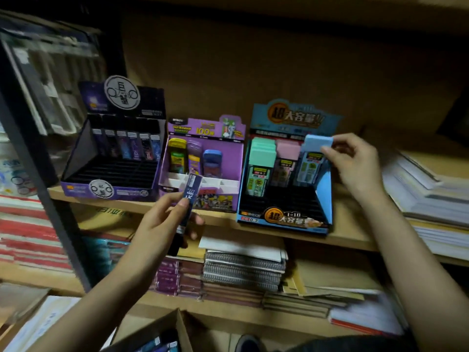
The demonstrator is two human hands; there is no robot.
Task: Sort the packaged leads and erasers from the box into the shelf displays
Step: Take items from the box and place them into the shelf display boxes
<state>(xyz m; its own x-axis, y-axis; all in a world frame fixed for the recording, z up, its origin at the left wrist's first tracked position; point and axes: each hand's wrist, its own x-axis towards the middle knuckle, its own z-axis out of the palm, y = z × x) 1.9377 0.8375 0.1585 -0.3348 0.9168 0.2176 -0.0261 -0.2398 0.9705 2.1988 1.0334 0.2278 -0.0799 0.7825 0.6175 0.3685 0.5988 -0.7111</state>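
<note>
Head cam: left hand grips a dark blue lead pack by its lower half, slightly tilted, just before the purple display at the shelf front edge. Right hand pinches the top of a light blue pack standing in the blue display, right column.

Both forearms are bare, as are the left hand and right hand.

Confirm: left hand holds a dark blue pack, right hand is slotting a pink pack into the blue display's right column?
One error: in the head view the right hand pinches a light blue pack, not pink, at the blue display's right column. The left hand does hold the dark blue pack.
</note>
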